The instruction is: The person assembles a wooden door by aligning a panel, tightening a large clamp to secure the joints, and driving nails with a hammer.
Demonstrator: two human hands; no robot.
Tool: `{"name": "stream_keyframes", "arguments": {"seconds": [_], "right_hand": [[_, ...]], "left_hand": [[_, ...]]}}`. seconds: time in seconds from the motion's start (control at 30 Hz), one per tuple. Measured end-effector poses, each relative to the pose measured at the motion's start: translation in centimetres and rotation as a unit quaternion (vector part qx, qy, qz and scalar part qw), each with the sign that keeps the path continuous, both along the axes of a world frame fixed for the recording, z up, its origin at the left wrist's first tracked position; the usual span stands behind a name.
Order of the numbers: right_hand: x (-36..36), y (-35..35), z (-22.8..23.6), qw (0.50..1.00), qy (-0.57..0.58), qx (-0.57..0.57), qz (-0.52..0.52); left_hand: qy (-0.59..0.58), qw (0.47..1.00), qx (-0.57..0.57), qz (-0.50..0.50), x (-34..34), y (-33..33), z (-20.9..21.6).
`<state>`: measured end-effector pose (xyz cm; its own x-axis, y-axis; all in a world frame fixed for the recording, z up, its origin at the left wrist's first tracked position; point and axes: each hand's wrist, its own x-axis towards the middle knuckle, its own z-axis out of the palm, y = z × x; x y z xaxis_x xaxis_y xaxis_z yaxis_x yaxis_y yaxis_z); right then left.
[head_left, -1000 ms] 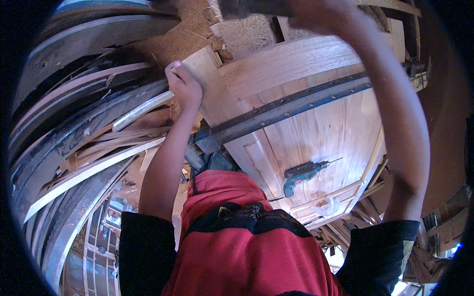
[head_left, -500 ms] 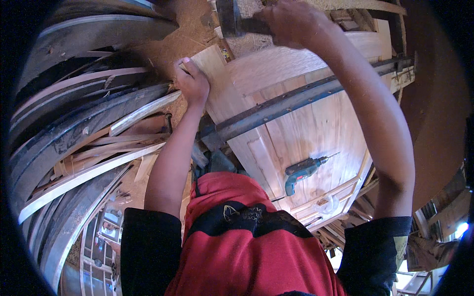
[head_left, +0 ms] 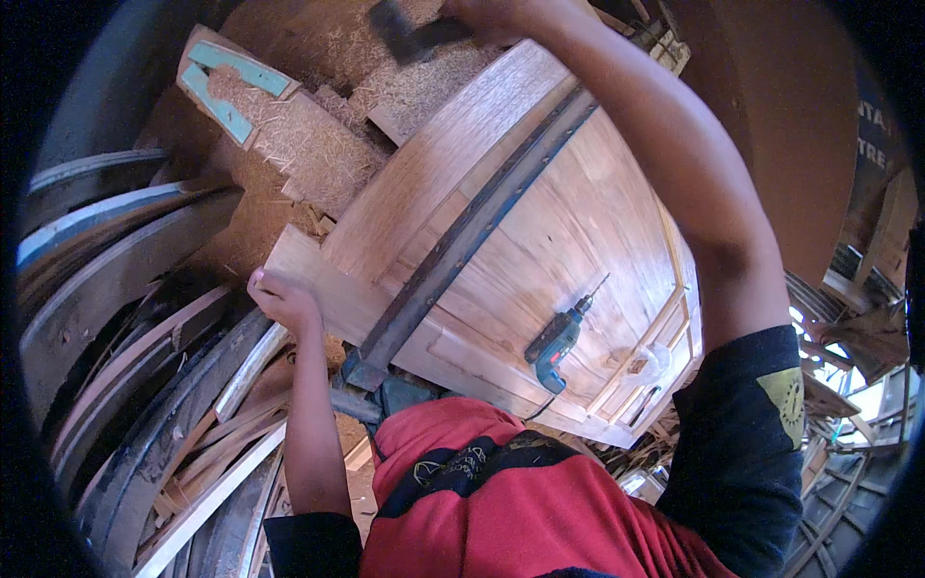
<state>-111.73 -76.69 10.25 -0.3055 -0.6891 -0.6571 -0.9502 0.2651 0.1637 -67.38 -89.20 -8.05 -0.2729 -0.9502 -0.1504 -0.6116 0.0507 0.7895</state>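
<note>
A wooden door panel [head_left: 511, 246] lies in front of me, crossed by a long dark metal bar clamp [head_left: 477, 236]. My left hand [head_left: 287, 301] is closed around the edge of the pale board [head_left: 328, 289] along the door's left side, near its far end. Raised at the top of the view, my right hand [head_left: 496, 17] grips a dark hammer [head_left: 393, 31], its head apart from the wood. A teal power drill [head_left: 557, 349] rests on the door, its bit pointing away from me.
Curved boards and offcuts [head_left: 125, 337] crowd the left side. Beyond the door's far end lie wood shavings [head_left: 318, 144] and a piece with turquoise strips [head_left: 217, 96]. Near the door's right end sits a clear plastic item [head_left: 650, 364]. A brown sheet [head_left: 790, 144] stands at right.
The view has turned, so the door and clamp now slant more steeply and more shavings show. My left hand stays on the board; my right hand still holds the hammer.
</note>
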Motion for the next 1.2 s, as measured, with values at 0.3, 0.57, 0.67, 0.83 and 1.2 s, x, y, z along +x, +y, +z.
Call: {"name": "stream_keyframes", "arguments": {"seconds": [0.3,0.57,0.67,0.83,1.2], "right_hand": [[-5.2,6.5,4.2,0.957,0.149,0.234,-0.089],[16.4,22.0,0.0,0.878,-0.007,-0.265,-0.398],[30.7,24.3,0.1,0.716,-0.152,-0.295,-0.615],[51.2,27.8,-0.3,0.679,-0.154,-0.306,-0.650],[66.8,31.8,-3.3,0.689,-0.178,-0.287,-0.641]], "left_hand": [[0.024,0.999,-0.003,-0.025,0.4,-0.6,-1.1],[-0.018,1.000,-0.024,-0.008,-0.6,-0.5,-0.3],[-0.017,1.000,-0.023,0.000,0.2,-0.4,0.0],[-0.039,0.999,0.012,0.014,0.3,-0.6,0.1],[-0.147,0.964,0.098,-0.197,18.2,-8.0,2.1]]}}
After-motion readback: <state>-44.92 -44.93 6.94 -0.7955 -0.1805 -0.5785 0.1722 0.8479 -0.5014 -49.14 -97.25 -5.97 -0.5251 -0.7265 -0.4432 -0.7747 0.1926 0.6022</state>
